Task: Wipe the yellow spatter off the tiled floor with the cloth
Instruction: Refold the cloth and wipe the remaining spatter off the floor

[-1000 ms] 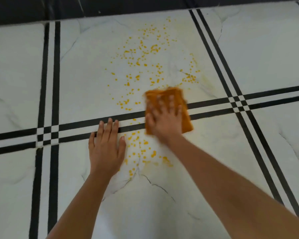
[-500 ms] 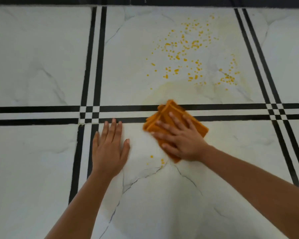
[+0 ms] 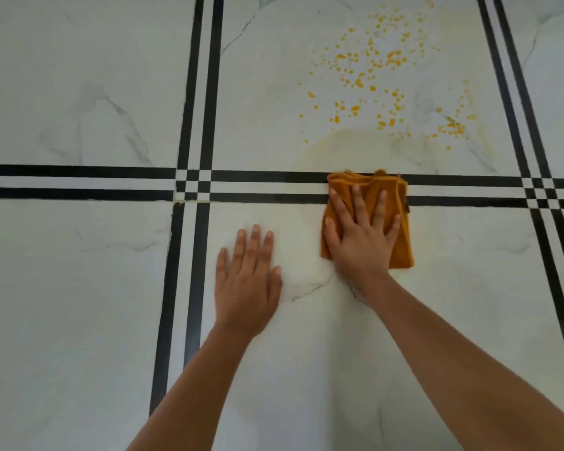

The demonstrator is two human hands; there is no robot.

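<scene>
The tiled floor [image 3: 79,288] is seen as pale, marble-patterned tile crossed by black double bands [image 3: 95,172]; it is judged hard, glossy and slick where wet. The yellow spatter [image 3: 372,70] is scattered as many small drops over the far tile, beyond the cross band, and a faint yellowish smear [image 3: 339,143] is seen between those drops and the band. No drops are seen on the near tile, where both hands are placed, so the far tile is judged the part not yet done.

The cloth [image 3: 402,252] is folded into a thick orange pad and laid flat across the cross band, just below the smear. It is judged light, soft and limp, and apt to bunch or unfold if dragged by an edge; it is best held down through its middle by a flat palm. The right hand [image 3: 360,242] is pressed flat on it, fingers straight and spread. The left hand [image 3: 246,281] is laid flat on bare tile beside it, fingers straight and close together, and is taken as a brace.

No container is seen
</scene>
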